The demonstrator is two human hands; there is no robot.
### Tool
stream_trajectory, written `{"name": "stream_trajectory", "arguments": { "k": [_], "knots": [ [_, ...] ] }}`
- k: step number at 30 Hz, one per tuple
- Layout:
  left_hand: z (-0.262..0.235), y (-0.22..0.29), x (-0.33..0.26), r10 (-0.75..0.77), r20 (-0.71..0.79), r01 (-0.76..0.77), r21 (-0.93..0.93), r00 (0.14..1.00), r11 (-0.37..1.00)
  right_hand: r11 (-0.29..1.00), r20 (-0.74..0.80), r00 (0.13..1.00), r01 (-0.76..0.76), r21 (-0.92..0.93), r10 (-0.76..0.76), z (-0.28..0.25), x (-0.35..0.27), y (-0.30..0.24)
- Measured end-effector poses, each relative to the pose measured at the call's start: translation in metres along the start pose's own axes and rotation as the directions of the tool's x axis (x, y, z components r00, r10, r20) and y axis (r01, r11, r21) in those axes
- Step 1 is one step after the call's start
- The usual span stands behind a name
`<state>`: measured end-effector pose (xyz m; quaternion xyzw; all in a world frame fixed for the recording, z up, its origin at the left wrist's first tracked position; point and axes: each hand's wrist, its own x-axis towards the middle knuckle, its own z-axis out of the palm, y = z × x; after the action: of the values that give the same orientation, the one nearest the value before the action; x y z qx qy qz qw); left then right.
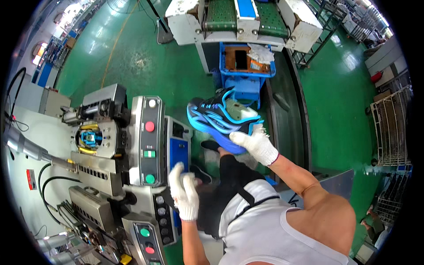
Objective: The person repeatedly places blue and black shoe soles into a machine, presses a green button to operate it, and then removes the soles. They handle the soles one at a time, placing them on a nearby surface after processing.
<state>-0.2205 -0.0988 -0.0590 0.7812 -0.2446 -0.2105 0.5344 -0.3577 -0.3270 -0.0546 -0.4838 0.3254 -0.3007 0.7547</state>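
My right hand, in a white knit glove, grips a sneaker by its heel end. The shoe is black and blue with a thick blue-purple sole; its toe points left, and a green and white lining shows in its opening. Also gloved in white, my left hand is raised with fingers apart and nothing in it. It is beside the machine's control panel, which has red, green and white buttons. Left of that panel, a blue piece sits inside the machine's metal clamp.
A second button panel sits at the lower left. Ahead stands a blue crate with a phone in it, under a conveyor with green belts. A dark belt track runs on the right, with wire racks beyond.
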Motion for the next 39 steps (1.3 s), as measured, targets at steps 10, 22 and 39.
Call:
{"name": "stream_trajectory", "arguments": {
  "k": [10, 22, 39],
  "knots": [
    [-0.018, -0.087, -0.090, -0.047, -0.062, 0.067, 0.384, 0.997, 0.921, 0.710, -0.268, 0.782, 0.291, -0.642, -0.563, -0.017, 0.325, -0.091],
    [0.003, -0.115, -0.072, -0.343, -0.202, 0.386, 0.247, 0.917, 0.889, 0.392, -0.373, 0.779, -0.178, -0.903, -0.505, -0.077, 0.620, -0.124],
    [-0.025, -0.124, -0.191, -0.331, -0.541, 0.473, 0.145, 0.773, 0.869, 0.873, 0.445, 0.875, 0.053, -0.484, 0.194, 0.102, 0.082, 0.144]
  ]
}}
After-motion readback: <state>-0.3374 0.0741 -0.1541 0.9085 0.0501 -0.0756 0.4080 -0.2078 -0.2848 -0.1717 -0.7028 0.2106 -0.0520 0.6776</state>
